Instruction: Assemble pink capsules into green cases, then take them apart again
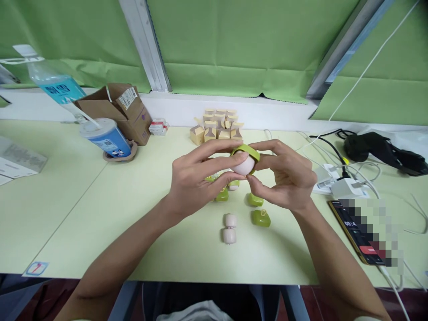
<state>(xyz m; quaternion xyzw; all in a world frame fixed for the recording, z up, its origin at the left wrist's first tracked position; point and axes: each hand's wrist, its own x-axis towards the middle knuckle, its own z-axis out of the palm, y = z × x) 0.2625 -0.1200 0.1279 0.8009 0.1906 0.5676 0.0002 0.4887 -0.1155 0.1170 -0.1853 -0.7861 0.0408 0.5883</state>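
Observation:
Above the middle of the desk, my left hand [197, 174] and my right hand [287, 176] are closed around one small item. It is a smooth, pale pinkish-white rounded piece [245, 166] with a green shell piece [251, 150] around its upper side. My left fingers press on the pale part, while my right fingertips pinch the green edge. Two loose green pieces, one upper [256, 199] and one lower [261, 218], lie below my right hand. Closer to me, two pale pieces [229, 235] sit end to end. More green pieces [222, 195] are partly hidden behind my left hand.
Several small yellow boxes [219, 127] stand at the back. To the left are a cardboard box [133, 113], a blue cup [112, 140] and a tilted bottle [55, 82]. A phone [359, 232], white chargers [349, 187], cables and a black strap [384, 151] occupy the right.

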